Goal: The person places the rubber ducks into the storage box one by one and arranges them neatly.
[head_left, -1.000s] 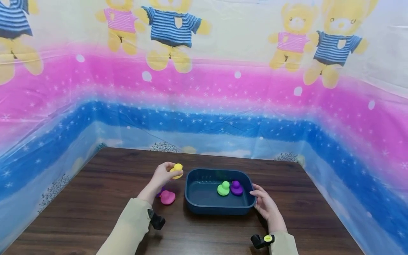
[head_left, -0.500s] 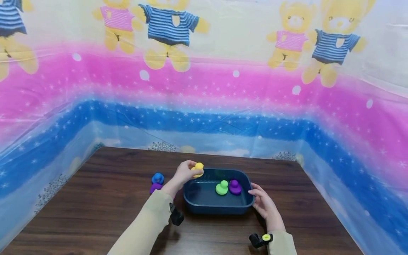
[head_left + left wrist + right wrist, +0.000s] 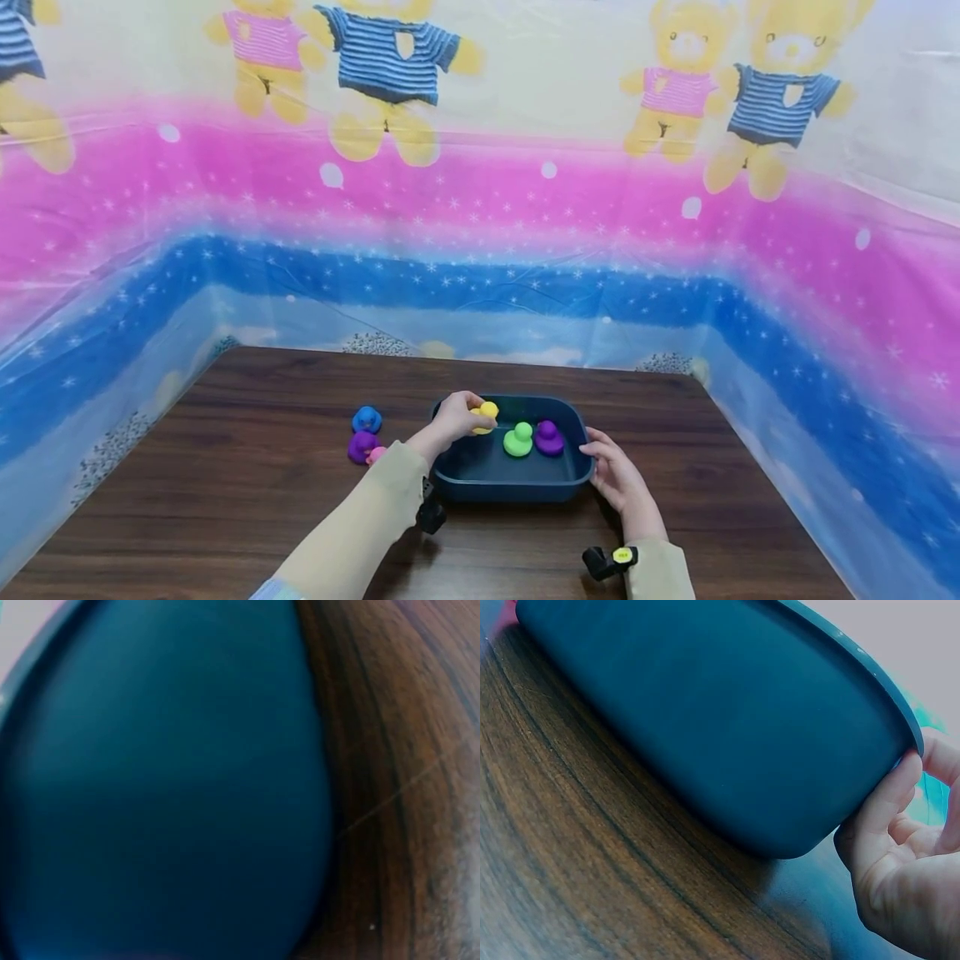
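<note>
Yellow duck (image 3: 487, 412) now over tub (image 3: 510, 486)

Head view: up high, looking forward and down over the whole wooden surface (image 3: 225, 500), with the blue tub (image 3: 517, 487) about centre and the printed backdrop (image 3: 480, 208) filling the far half. Left wrist view: jammed right up against the tub (image 3: 165, 795), blurry, wood grain down the right side. Right wrist view: low on the near right, facing the tub's outer wall (image 3: 727, 727), right hand (image 3: 907, 862) at the edge. Shared by all three: tub plus surface.
</note>
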`<state>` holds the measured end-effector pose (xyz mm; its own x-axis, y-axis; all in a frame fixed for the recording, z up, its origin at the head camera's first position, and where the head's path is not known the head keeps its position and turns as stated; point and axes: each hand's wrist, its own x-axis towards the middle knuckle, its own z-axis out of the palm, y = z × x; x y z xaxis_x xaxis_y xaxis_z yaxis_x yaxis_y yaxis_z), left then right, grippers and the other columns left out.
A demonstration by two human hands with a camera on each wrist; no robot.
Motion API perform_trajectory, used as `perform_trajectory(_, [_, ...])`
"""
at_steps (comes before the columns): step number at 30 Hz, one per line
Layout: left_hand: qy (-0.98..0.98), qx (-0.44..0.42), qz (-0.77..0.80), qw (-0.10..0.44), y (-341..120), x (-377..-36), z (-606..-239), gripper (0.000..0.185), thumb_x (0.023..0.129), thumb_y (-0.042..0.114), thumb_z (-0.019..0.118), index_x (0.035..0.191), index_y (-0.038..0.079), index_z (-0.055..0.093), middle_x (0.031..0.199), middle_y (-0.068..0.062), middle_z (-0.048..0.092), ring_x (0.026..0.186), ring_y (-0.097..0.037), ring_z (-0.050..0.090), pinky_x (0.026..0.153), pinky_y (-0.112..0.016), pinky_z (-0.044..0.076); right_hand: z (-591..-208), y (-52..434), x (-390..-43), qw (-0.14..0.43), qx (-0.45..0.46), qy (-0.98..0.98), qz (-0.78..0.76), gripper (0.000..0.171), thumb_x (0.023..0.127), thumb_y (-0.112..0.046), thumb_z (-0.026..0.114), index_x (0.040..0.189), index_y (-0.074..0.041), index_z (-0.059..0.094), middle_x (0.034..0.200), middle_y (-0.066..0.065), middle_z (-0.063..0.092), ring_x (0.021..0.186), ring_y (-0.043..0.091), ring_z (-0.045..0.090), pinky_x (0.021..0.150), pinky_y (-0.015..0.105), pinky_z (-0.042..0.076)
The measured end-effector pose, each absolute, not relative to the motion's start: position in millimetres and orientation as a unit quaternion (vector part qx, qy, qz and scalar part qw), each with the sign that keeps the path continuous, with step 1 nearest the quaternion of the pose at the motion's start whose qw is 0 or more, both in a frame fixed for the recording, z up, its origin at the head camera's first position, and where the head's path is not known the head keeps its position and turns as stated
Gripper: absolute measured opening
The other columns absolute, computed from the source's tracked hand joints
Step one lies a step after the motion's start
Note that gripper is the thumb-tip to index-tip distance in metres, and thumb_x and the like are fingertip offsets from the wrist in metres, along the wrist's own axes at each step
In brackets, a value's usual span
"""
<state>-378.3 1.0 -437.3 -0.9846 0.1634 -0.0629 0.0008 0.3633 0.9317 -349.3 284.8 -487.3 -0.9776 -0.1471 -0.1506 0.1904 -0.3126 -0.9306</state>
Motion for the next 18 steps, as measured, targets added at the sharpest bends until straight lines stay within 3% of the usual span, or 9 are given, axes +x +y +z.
perform_trajectory(10, [0.843, 0.058, 0.528, 0.088, 8.4, -379.3, -443.6, 0.036, 0.084, 0.008, 0.075, 0.114, -0.004, 0.06, 0.109, -0.017, 0.061, 0.092, -0.024, 0.061, 0.082, -0.036, 0.056, -483.0, 284.4, -349.8, 0.121, 0.045, 0.56, -0.818, 0.029, 0.097, 0.0, 0.043, 0.122, -0.015, 0.043, 0.093, -0.005, 0.061, 0.074, 0.003, 0.061, 0.065, 0.015, 0.051])
perform_trajectory(18, [0.873, 0.081, 0.474, 0.084, 10.3, -381.1, -445.9, 0.034, 0.082, 0.007, 0.077, 0.112, -0.003, 0.065, 0.108, -0.015, 0.064, 0.088, -0.021, 0.059, 0.08, -0.034, 0.055, -480.4, 283.2, -347.7, 0.119, 0.041, 0.557, -0.821, 0.027, 0.097, 0.0, 0.043, 0.118, -0.015, 0.045, 0.092, -0.005, 0.061, 0.074, 0.004, 0.061, 0.065, 0.015, 0.051])
